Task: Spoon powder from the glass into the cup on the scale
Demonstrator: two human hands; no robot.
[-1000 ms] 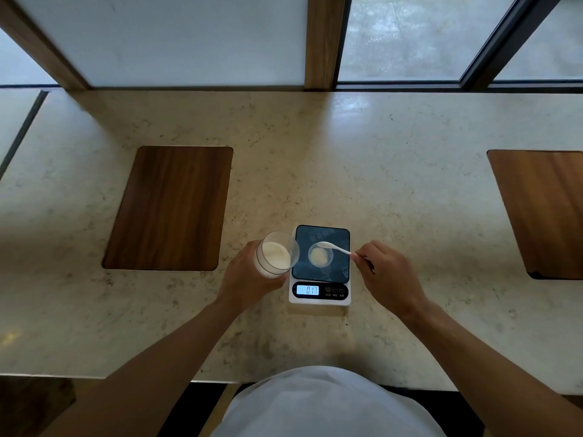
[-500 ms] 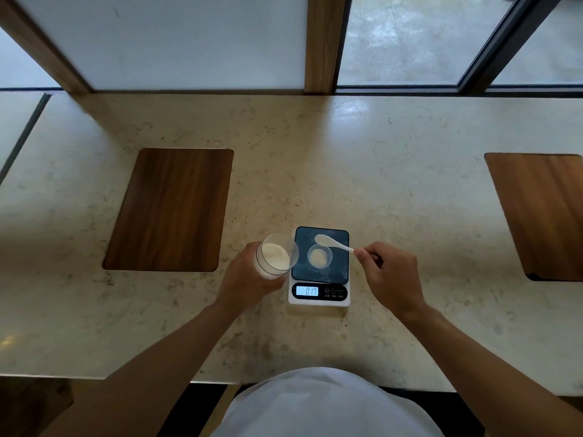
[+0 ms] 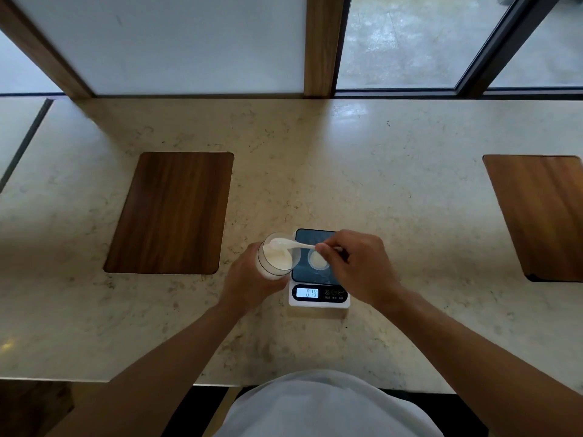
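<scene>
While my left hand (image 3: pixel 249 280) is gripping the tilted glass (image 3: pixel 277 258) just left of the scale (image 3: pixel 318 296), my right hand (image 3: pixel 356 266) is pinching the white spoon (image 3: pixel 291 245). Its bowl is sitting inside the glass mouth over the powder (image 3: pixel 279 260). Beneath my right fingers, the cup (image 3: pixel 317 260) is resting on the scale platform.

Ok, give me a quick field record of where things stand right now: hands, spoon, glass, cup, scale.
left hand: holds glass, tilted toward the scale
right hand: pinches spoon handle, above the scale
spoon: bowl at glass mouth
glass: white powder inside
cup: on scale platform, some powder in it
scale: on, display lit
</scene>
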